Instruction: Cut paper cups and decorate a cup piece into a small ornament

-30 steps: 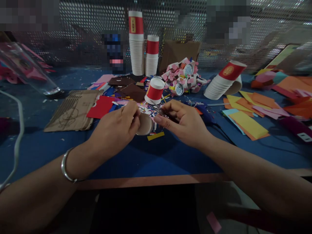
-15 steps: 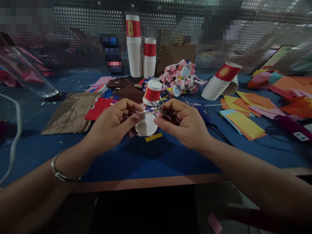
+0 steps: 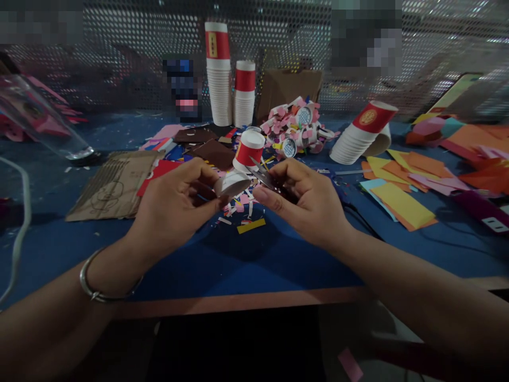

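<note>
Between thumb and fingers, my left hand (image 3: 175, 196) pinches a small white round paper piece (image 3: 234, 183), which looks like the cut-off base of a paper cup, tilted on its edge. A pair of scissors (image 3: 265, 176) is in my right hand (image 3: 306, 199), blades pointing up and left, apart from the white piece. My fingers hide the scissors' handles. Just behind the blades a red and white paper cup (image 3: 249, 148) stands upside down. Paper scraps (image 3: 238, 204) and a yellow strip (image 3: 251, 226) lie below my hands.
Tall paper cup stacks (image 3: 220, 95) stand at the back, beside a pile of pink and white cut pieces (image 3: 294, 127). Another cup stack (image 3: 358, 132) leans at right, near coloured paper sheets (image 3: 401, 201). Flattened brown paper (image 3: 115, 185) and a clear bottle (image 3: 51, 116) are left.
My left hand has tipped the white round piece from facing me to nearly edge-on and drawn it up and left. The scissors have moved apart from it, with their blades now showing more.
</note>
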`<state>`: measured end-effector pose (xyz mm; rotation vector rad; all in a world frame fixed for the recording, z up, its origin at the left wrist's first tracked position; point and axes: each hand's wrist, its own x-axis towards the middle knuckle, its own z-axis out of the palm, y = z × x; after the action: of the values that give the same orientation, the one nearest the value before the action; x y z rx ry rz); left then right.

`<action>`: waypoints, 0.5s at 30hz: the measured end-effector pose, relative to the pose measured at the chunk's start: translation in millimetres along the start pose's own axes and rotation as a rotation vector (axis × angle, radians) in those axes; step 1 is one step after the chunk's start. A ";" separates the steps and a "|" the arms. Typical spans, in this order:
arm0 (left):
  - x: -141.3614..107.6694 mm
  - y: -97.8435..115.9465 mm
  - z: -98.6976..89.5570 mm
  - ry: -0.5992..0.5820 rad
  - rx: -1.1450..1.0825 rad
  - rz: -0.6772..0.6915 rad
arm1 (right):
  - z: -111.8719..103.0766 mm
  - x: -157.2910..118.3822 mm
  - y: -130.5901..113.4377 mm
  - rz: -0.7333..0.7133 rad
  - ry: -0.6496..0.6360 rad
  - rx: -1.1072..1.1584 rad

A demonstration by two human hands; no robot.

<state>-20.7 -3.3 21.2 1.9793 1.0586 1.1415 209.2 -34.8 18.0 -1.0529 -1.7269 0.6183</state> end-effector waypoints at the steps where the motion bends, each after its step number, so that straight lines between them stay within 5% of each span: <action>1: -0.3 -0.5 0.0 0.014 0.016 0.013 | 0.6 -0.3 -0.3 0.017 -0.015 0.013; 15: 1.8 -8.8 -0.9 0.148 0.362 0.229 | 4.6 0.0 -2.6 0.152 -0.180 0.060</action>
<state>-23.9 2.7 15.2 2.3773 1.2064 1.3064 204.0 -35.8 18.3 -1.1215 -1.7811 0.8786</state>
